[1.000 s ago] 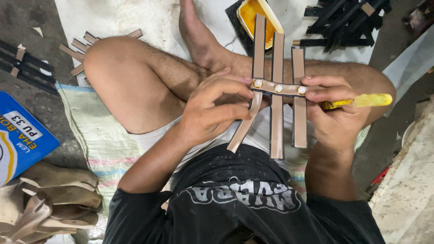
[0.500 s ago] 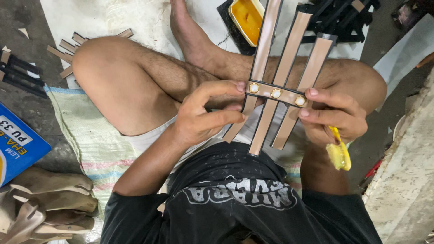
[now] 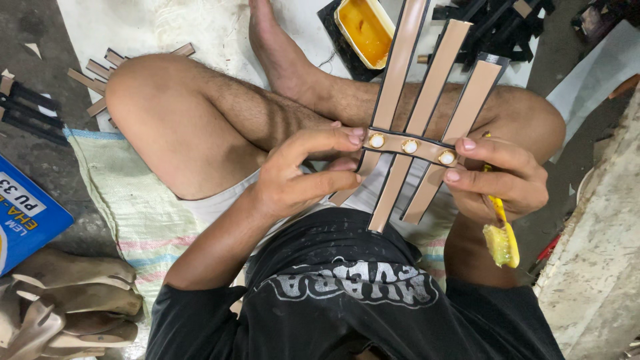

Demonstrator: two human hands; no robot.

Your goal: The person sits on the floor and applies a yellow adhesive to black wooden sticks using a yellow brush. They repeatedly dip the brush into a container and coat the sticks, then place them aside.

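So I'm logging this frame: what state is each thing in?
Strap piece: held up, tilted, three strips joined by a studded crossband.
Left hand: fingers pinch its left end.
Right hand: pinches right end, holds brush.
Glue tray: open, filled.

One camera only, worn on the head, looking almost straight down at the person's own lap from close range. The left hand (image 3: pixel 300 177) and right hand (image 3: pixel 503 180) sit mid-frame, the crossed legs (image 3: pixel 200 120) just beyond them, and the floor (image 3: pixel 33 73) runs along the far and side edges.
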